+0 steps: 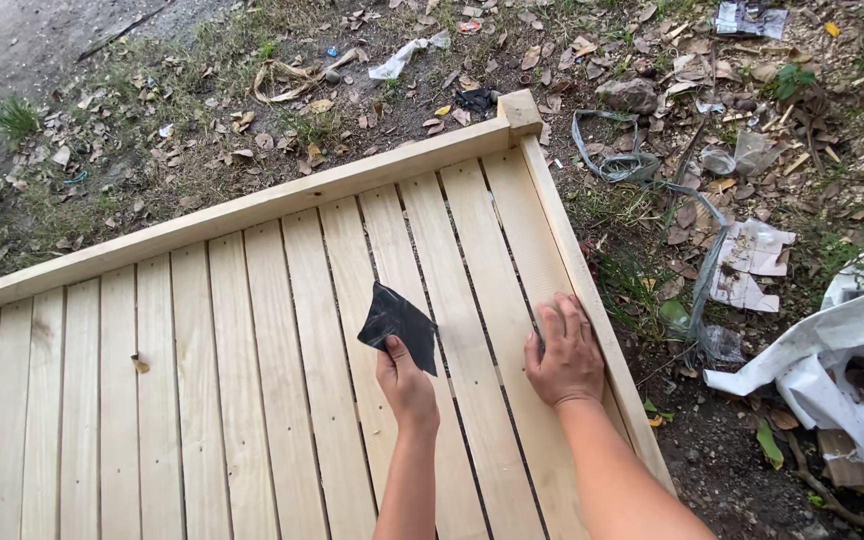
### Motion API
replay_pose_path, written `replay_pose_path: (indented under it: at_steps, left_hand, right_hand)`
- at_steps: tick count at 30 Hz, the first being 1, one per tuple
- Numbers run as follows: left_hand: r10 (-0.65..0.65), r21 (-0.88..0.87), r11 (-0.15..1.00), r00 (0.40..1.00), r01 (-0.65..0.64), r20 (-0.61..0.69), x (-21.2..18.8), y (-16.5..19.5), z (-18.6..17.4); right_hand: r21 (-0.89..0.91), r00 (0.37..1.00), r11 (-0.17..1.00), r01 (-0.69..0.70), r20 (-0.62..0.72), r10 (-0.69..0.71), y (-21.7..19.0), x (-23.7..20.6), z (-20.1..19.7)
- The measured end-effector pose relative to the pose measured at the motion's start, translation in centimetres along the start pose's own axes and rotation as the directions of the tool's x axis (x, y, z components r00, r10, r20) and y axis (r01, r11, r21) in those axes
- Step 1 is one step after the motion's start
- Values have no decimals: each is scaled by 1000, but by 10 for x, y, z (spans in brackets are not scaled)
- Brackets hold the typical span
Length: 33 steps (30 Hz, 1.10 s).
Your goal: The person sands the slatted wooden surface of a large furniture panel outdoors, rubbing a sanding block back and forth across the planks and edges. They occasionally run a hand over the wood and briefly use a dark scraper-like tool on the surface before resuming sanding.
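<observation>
Black sheet [398,323], probably sandpaper, in left hand [407,385]; right hand [564,355] flat on slats [252,380].

Outdoor yard, bare dirt [12,40], dead leaves [242,125] (litter too), slatted wooden panel [252,330]

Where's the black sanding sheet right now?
In the head view, the black sheet is pinched in the left hand just above the slatted wooden panel, near centre; the right hand rests flat on the slats to its right.
</observation>
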<state>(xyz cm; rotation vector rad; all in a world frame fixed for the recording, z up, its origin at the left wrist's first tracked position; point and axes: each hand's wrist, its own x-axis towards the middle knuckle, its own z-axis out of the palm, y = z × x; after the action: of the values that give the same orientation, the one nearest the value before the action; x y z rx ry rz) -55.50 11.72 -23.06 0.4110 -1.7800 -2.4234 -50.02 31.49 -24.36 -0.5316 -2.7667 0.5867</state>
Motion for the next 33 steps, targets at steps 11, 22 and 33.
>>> replay_pose_path:
  at_steps: [11,22,33]
  left_hand:
    - [149,252,957,989,-142,-9,-20,-20,3]
    - [296,806,511,941,-299,162,-10,-24,14]
    - [413,780,478,887,-403,205,-2,-24,7]
  right_hand:
    - [-22,1000,1000,3,5,-2,2,-1,4]
    - [-3,1000,1000,-10,9,10,4,1,4]
    - [7,1000,1000,-19,17,18,-1,-2,-2]
